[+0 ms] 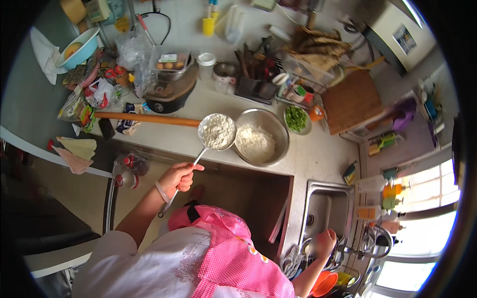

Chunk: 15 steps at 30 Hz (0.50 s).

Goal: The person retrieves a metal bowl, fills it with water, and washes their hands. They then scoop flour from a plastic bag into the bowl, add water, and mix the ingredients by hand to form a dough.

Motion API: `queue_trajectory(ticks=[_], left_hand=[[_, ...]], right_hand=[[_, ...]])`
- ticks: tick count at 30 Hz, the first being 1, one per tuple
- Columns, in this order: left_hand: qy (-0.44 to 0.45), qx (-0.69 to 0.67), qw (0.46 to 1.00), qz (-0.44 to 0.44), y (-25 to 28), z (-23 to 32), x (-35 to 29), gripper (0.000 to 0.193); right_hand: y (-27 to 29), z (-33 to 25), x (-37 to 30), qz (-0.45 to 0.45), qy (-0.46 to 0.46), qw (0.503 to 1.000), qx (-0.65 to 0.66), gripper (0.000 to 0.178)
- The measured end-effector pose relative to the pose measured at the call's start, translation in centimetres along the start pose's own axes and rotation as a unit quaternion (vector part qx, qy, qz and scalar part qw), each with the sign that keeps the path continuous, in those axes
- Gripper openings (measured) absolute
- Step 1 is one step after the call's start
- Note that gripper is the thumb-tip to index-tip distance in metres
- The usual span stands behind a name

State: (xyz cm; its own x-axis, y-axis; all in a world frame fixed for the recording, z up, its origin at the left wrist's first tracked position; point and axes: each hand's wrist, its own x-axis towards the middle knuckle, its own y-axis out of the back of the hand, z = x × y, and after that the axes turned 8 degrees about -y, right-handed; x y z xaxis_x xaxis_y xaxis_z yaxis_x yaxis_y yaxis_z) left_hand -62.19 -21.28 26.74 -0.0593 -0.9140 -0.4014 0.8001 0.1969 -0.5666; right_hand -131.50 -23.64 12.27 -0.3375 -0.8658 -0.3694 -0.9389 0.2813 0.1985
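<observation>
My left hand (pixel 179 178) is wrapped round the long handle of a metal ladle (pixel 200 155). White flour (pixel 217 131) heaps up in the ladle, which is at the counter's front edge, right beside a steel mixing bowl (pixel 282 136). More flour (pixel 255 143) lies inside that bowl. Over by the sink (pixel 325 211), my right hand (pixel 325 242) is held near the faucet with its fingers curled. A blurred patch covers part of it, so what it holds, if anything, cannot be made out.
Left of the ladle, a wooden rolling pin (pixel 154 118) lies along the counter. Behind the bowl sits a dish of chopped greens (pixel 296 119). An electric cooker (pixel 171 94), a white lidded cup (pixel 206 62) and a cutting board (pixel 353 102) stand further back. Pump bottles (pixel 370 212) line the window side.
</observation>
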Motion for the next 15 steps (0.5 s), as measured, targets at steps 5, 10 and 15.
queue_trajectory(ticks=[5, 10, 15], left_hand=[[-0.005, 0.014, 1.000, 0.010, 6.4, 3.2, 1.6, 0.029], [-0.009, 0.031, 0.999, 0.040, 11.9, 6.5, 1.8, 0.029], [-0.015, -0.011, 0.998, 0.052, 14.4, 8.2, 1.2, 0.029]], right_hand=[[-4.1, -0.8, -0.9, 0.069, 0.125, 0.882, -0.450, 0.027], [-13.9, -1.4, 2.6, 0.051, 0.168, 0.721, -0.671, 0.017], [-36.1, -15.4, -9.2, -0.254, -0.071, 0.875, -0.406, 0.015]])
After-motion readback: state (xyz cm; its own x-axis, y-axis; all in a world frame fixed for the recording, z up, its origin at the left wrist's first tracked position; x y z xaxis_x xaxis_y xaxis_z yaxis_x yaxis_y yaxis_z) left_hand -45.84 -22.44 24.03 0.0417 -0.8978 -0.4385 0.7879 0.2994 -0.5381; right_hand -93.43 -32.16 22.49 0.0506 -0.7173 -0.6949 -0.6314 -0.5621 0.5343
